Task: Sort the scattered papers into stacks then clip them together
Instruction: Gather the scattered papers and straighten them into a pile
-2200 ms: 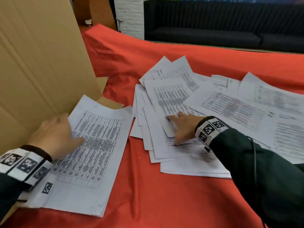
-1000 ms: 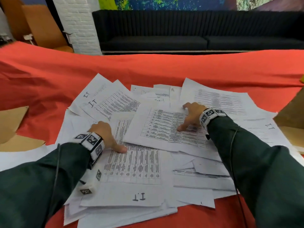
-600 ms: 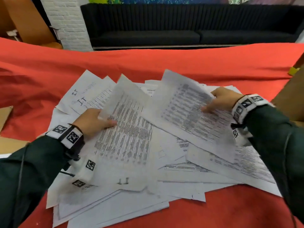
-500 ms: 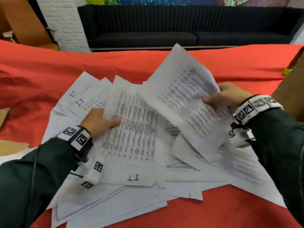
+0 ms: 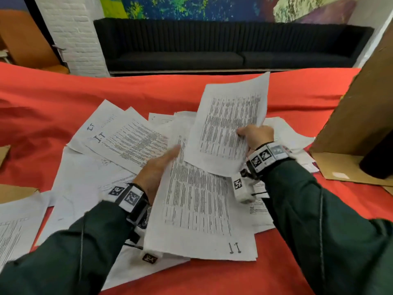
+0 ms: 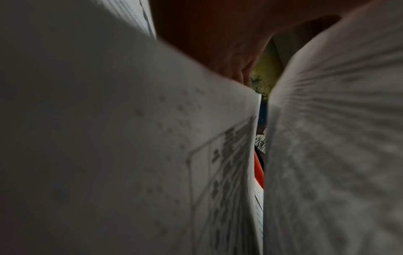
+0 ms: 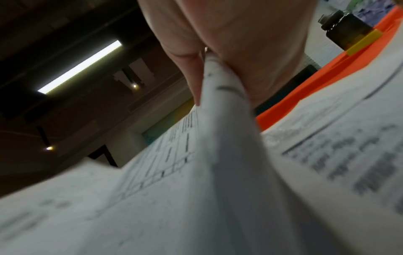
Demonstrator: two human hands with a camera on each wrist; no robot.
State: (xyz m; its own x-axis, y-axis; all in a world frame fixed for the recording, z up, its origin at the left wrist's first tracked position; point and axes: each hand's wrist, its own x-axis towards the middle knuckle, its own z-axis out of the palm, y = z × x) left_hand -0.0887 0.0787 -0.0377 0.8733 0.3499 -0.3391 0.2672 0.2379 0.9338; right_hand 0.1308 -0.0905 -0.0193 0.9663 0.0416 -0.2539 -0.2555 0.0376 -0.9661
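Observation:
Printed white papers (image 5: 131, 141) lie scattered in an overlapping pile on the red cloth (image 5: 63, 99). My right hand (image 5: 246, 133) pinches the right edge of one table-printed sheet (image 5: 229, 124) and holds it tilted up above the pile. The right wrist view shows thumb and finger of that right hand (image 7: 207, 60) pressed together on the sheet's edge (image 7: 218, 103). My left hand (image 5: 168, 156) grips the left edge of a sheet marked "IT" (image 5: 197, 205), thumb on top. In the left wrist view the left hand (image 6: 218, 43) sits between blurred paper surfaces (image 6: 130, 138).
A tall cardboard board (image 5: 357, 116) stands at the right, with a flat cardboard piece (image 5: 340, 167) and a dark cylinder (image 5: 376, 160) at its foot. Another printed sheet (image 5: 14, 231) lies at the left edge beside cardboard scraps (image 5: 14, 192). A black sofa (image 5: 212, 45) runs behind the table.
Both hands went from pressing on the pile to lifting sheets. The right sheet has risen and turned more upright; the left sheet has been drawn toward me.

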